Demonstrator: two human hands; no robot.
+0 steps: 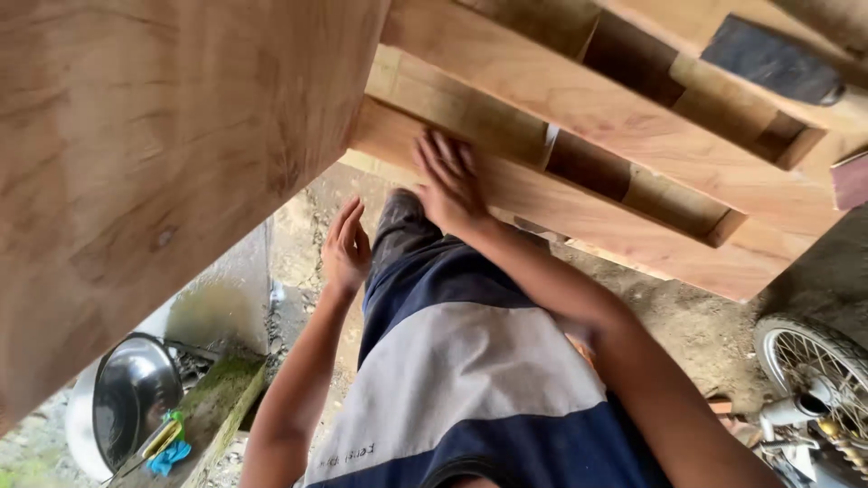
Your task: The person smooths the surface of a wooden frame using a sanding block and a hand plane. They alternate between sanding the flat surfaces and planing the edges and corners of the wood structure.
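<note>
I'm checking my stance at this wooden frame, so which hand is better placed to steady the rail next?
Probably the right hand: it lies flat, fingers spread, on the lower wooden rail of the frame. The left hand hangs open in the air below the big wooden panel, touching nothing.

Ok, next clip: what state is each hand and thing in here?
Right hand: open, flat on the wooden frame.
Left hand: open, holding nothing, beside the large board.
Wooden frame: lying tilted, slats joined.
Large board: bare, unpainted wood.
Metal bowl: tipped on its side.
Wheel: partly in view.
</note>
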